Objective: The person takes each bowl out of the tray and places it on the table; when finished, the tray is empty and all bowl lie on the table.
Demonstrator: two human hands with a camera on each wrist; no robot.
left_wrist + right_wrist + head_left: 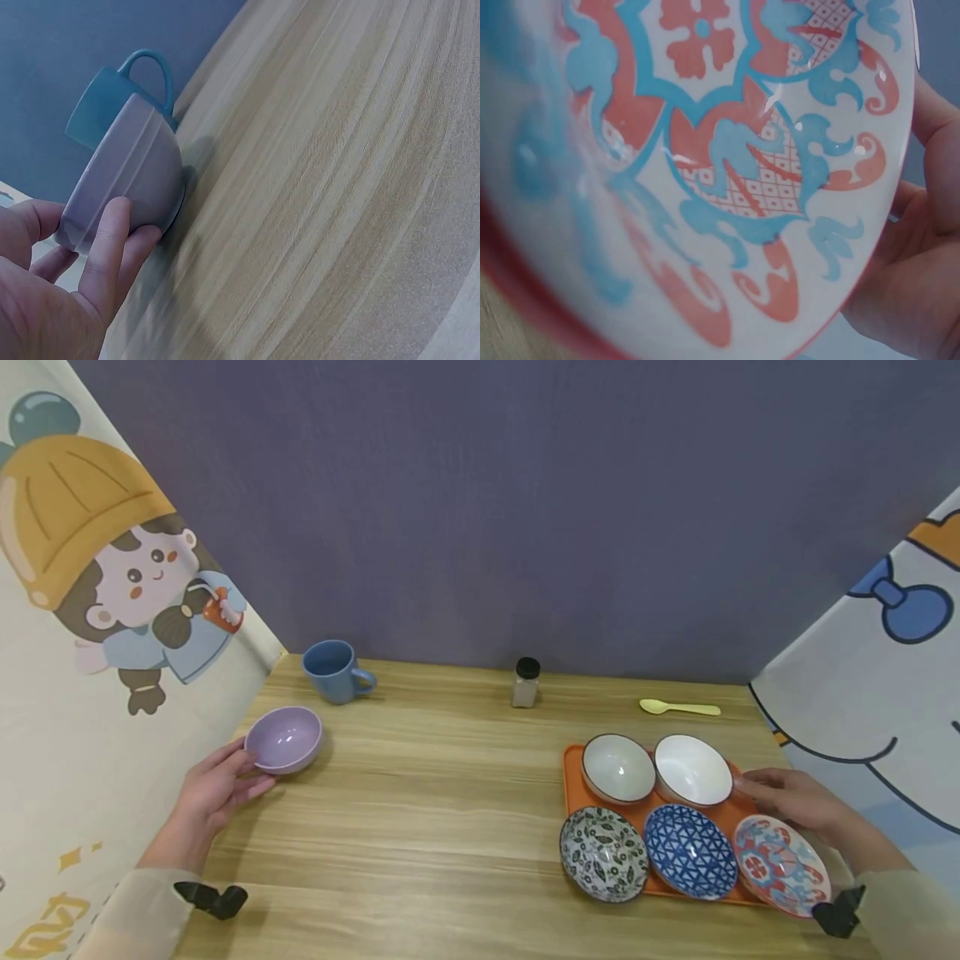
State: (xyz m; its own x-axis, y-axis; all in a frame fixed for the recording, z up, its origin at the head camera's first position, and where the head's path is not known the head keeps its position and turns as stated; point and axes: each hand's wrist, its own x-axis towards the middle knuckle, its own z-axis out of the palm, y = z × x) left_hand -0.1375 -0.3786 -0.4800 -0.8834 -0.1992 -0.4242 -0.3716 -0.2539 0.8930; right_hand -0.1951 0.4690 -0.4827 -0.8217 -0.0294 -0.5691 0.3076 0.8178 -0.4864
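Note:
At the left of the head view, my left hand (217,785) pinches the near-left rim of a purple bowl (285,739). In the left wrist view the thumb is at the rim of this bowl (131,172) and the fingers lie against its outside, close over the table. On the right, my right hand (798,802) holds the right rim of a white bowl (693,768) with a dark edge. That bowl sits on an orange tray (573,785). In the right wrist view a red-and-blue patterned bowl (727,172) partly hides the right hand (915,262).
Also on the tray are a greyish-white bowl (618,768), a leaf-patterned bowl (603,856) and a blue patterned bowl (690,852). Behind stand a blue mug (330,672), a black-capped jar (526,683) and a yellow spoon (678,707). Walls border the wooden table (420,827).

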